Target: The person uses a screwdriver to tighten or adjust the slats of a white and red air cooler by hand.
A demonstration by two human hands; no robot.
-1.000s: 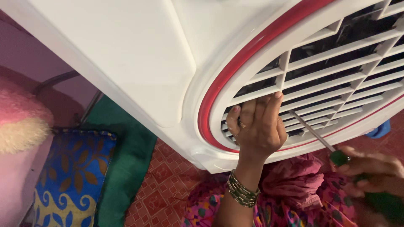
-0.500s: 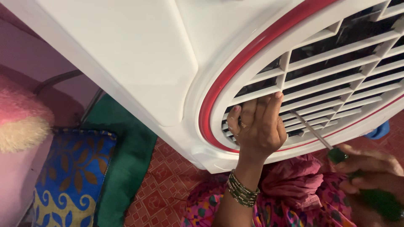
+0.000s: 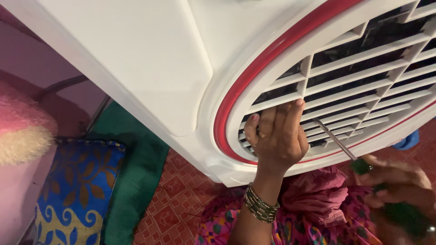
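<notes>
Gripping green-handled screwdriver (image 3: 363, 165) w/ my right hand (image 3: 397, 181), fingers curled tight round handle, tip in the grille (image 3: 359, 86). Left hand (image 3: 277, 136) fingers pressed together flat on slats. White cooler (image 3: 136, 59) behind.

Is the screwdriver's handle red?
No, the screwdriver has a green handle, held in the right hand.

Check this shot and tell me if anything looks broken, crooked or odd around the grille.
Nothing stands out. The white grille slats look whole and evenly spaced inside the red ring. The left hand rests on the slats; the right hand holds a green-handled screwdriver against them.
</notes>
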